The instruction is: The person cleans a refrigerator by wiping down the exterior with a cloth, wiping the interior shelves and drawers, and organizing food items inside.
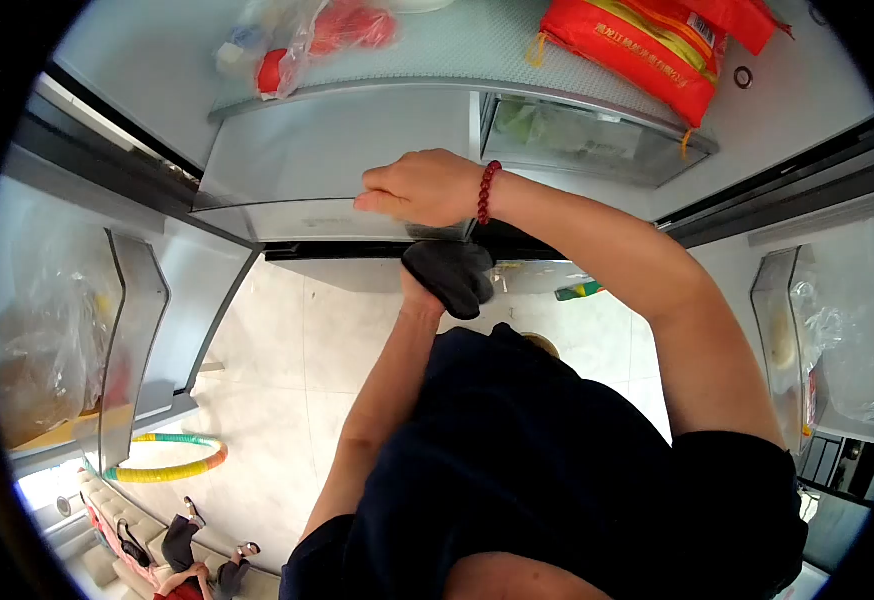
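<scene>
My right hand, with a dark red bead bracelet at the wrist, is closed over the front of a refrigerator drawer. This left drawer sticks out further than the one beside it. Just below the drawer front, my left hand holds a dark, folded cloth. Most of the left fingers are hidden behind the cloth. At the right, a second clear drawer has something green and wrapped in it.
Above, a glass shelf bears a red packaged bag and plastic bags with red contents. Open doors with filled bins flank me. A coloured hoop lies on the floor; a person sits on a sofa behind.
</scene>
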Motion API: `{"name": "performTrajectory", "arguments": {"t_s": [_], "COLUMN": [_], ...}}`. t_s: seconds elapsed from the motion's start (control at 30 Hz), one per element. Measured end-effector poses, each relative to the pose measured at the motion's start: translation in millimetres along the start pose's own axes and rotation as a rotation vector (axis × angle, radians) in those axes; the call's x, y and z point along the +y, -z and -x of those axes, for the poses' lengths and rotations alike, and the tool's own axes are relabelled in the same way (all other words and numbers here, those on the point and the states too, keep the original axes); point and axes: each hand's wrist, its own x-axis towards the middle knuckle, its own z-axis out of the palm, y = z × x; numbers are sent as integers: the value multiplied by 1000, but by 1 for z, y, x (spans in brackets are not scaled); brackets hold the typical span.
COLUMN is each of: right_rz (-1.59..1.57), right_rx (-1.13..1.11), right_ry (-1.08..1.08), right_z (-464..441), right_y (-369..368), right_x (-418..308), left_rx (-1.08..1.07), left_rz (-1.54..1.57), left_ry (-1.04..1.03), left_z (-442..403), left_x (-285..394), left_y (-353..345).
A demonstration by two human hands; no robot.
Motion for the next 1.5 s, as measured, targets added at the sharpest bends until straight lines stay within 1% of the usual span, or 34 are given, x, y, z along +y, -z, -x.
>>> {"name": "performTrajectory", "arguments": {"t_s": [0.03,0.07,0.13,0.23,0.27,0.3,0.37,0.47,0.57,0.6,0.63,0.7,0.77,0.83,0.87,0.97,1.0,1.1,1.2,1.3,1.4,1.5], "right_rz": [-3,-2,-6,-3,-5,-5,5,4,-33,-74,-58,-17,-58,-129,-115,-20,-42,-105,-132,-122,-160,-184], "right_rx": [3,-1,-12,-20,-21,-24,-23,-20,-20,28,24,29,31,47,44,2,-5,-11,-24,-43,-60,-69], "right_ry": [-2,-1,2,3,-7,-11,-12,16,34,68,67,71,85,99,113,89,69,59,28,25,13,-2], "right_z": [1,1,0,-2,-2,-2,-2,-3,-4,-4,-3,-7,-6,-7,-9,-8,-7,-7,-7,-9,-9,-9], "right_y": [0,0,-1,-2,-2,0,0,-2,-3,-7,-10,-9,-6,-9,-11,-5,-4,-3,-2,-3,-2,-3], "right_x": [0,1,2,3,2,0,0,3,5,8,9,10,8,11,14,8,5,4,2,4,0,1], "left_rx": [109,32,-113,137,-130,-72,53,160,154,154,158,249,236,131,290,184,237,28,-31,15,134,53], "left_rz": [32,42,65,-302,-189,-223,-290,-184,61,82,102,101,136,143,83,201,184,211,179,156,96,312], "left_ry": [-77,-27,75,173,254,239,202,33,-225,-303,-379,-584,-680,-679,-705,-729,-731,-672,-590,-525,-575,-678], "left_z": [-3,-5,3,-5,-12,-14,-18,-16,-4,-4,-4,-20,-11,0,-2,-1,3,-4,-11,-17,-16,-5], "left_x": [-1,2,13,-7,-5,-5,-5,-4,39,58,81,124,174,222,229,219,213,212,200,173,171,209], "left_y": [6,14,8,14,33,32,32,40,25,33,44,78,84,94,93,83,73,89,92,89,91,84]}}
